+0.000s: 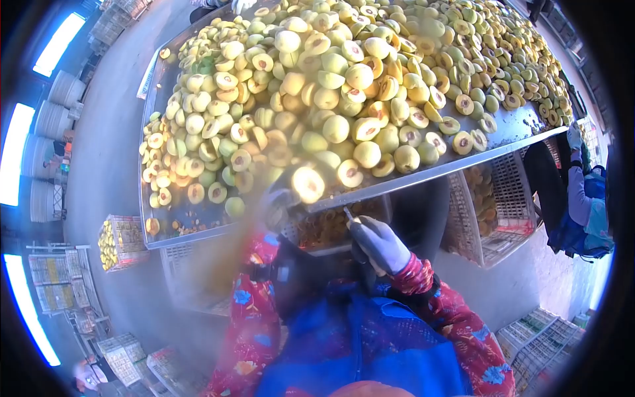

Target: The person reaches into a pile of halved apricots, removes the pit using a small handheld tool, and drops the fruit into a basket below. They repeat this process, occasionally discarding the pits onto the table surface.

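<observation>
Halved yellow-green fruits (pixel 336 129) with brown centres are heaped on a metal table (pixel 423 173). My left hand (pixel 281 202), gloved and blurred by a smear on the lens, is at the table's near edge, around a bright halved fruit (pixel 307 184). Just right of it, my right hand (pixel 380 243) in a grey-white glove is closed on a small tool (pixel 348 214), whose thin metal tip points up and left. Beneath the table edge, between my hands, a crate (pixel 324 228) holds brownish pieces.
A crate (pixel 493 208) of fruit stands under the table at right, another (pixel 126 241) at left. A co-worker (pixel 585 198) is at the right edge; a gloved hand (pixel 243 5) shows at the far side. Stacked crates (pixel 539 344) stand lower right.
</observation>
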`<state>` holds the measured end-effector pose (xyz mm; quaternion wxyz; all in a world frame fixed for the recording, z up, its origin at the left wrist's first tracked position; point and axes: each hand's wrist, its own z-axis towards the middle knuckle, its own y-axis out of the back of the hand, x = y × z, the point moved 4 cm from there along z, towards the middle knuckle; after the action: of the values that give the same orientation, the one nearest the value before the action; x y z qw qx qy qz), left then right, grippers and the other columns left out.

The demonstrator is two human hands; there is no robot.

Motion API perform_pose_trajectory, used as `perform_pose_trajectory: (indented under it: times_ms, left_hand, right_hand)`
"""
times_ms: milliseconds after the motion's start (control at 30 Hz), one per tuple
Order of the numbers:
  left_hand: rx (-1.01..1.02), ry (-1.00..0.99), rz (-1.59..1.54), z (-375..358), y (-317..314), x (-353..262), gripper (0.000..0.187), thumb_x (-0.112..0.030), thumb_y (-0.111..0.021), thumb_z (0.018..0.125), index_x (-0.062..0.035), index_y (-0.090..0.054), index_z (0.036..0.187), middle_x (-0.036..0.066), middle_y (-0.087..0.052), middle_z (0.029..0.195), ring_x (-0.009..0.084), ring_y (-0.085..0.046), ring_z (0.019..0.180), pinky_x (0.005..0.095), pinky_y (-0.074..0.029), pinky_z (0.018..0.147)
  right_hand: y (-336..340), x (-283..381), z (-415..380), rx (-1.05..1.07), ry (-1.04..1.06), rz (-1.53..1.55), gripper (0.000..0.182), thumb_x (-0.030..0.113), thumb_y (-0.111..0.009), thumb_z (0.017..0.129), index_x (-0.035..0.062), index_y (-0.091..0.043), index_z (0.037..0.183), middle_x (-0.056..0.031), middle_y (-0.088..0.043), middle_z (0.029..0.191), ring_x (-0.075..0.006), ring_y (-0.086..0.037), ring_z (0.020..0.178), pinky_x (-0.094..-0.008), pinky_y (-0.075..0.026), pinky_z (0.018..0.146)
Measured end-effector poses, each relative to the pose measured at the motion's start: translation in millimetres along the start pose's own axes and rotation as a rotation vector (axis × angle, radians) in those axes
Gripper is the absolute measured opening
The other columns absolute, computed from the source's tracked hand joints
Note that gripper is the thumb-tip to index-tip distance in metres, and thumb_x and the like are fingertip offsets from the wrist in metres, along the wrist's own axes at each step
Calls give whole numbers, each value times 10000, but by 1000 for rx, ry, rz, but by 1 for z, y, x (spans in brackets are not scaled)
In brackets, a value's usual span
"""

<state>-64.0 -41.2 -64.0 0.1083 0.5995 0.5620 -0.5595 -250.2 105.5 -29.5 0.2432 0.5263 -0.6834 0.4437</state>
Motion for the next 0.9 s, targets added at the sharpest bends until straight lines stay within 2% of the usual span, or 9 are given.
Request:
perform_pose_trajectory:
  times_ms: [100,167,200,233,367,500,533,700,900]
  left_hand:
    - [-40,-395,728,-19,-1,8,357,-236,-555,928,-30,-527,1219,88,-651,1005,238,-657,856,398,-542,737]
    - [2,-401,603,-23,-18,9,420,-338,-488,963,-22,-496,1239,123,-619,1087,257,-634,949,411,-533,814]
    - [46,-271,234,-26,-37,7,504,-422,-447,973,-3,-475,1250,167,-599,1149,272,-617,1023,410,-523,867]
    - [84,-138,-135,-28,-54,6,594,-506,-407,983,17,-454,1260,211,-579,1211,287,-600,1097,409,-514,921]
    - [-72,-131,-22,-32,-56,17,590,-531,-355,987,-27,-443,1280,243,-555,1226,328,-592,1104,390,-524,906]
    - [-250,-395,701,-35,-38,30,445,-407,-385,1020,-35,-464,1249,148,-582,1123,238,-618,1011,340,-534,847]
    - [-278,-258,436,-43,-65,13,403,-350,-378,1033,-19,-520,1212,83,-563,1117,159,-569,1005,281,-482,871]
    - [-276,-325,303,-41,-64,27,362,-297,-389,1030,-7,-553,1174,80,-579,1108,153,-573,987,284,-472,885]
    - [-411,-497,703,-42,-63,37,321,-234,-391,1023,0,-570,1151,78,-608,1060,163,-584,953,284,-463,877]
  right_hand:
    - [-5,7,4,-110,317,-379,270,247,-525,962,-3,-534,1063,-112,-581,697,-232,-572,615,-349,-454,552]
    - [-12,10,2,-194,574,-649,254,194,-533,944,-15,-512,1086,-216,-629,736,-370,-638,666,-427,-482,586]
    - [-17,14,0,-196,567,-694,242,171,-526,938,-15,-497,1090,-256,-614,753,-437,-607,734,-483,-471,604]
    - [-18,15,0,-199,555,-695,236,173,-529,938,-14,-495,1077,-250,-616,748,-432,-610,724,-484,-469,599]
    - [-20,8,3,-207,537,-676,208,173,-541,934,-9,-491,1022,-231,-621,737,-423,-614,695,-489,-461,582]
    - [-23,9,3,-198,499,-685,188,165,-537,938,-7,-483,993,-219,-625,726,-415,-618,683,-488,-456,575]
    - [-24,9,3,-184,484,-646,184,157,-530,941,-12,-489,1001,-221,-620,746,-409,-619,693,-485,-457,578]
    - [-29,7,4,-106,446,-653,193,112,-506,946,-48,-523,1052,-226,-563,856,-378,-604,729,-452,-462,590]
    - [-34,-9,7,-154,825,-1093,279,53,-566,832,-78,-526,1074,-202,-519,887,-361,-560,695,-424,-452,576]
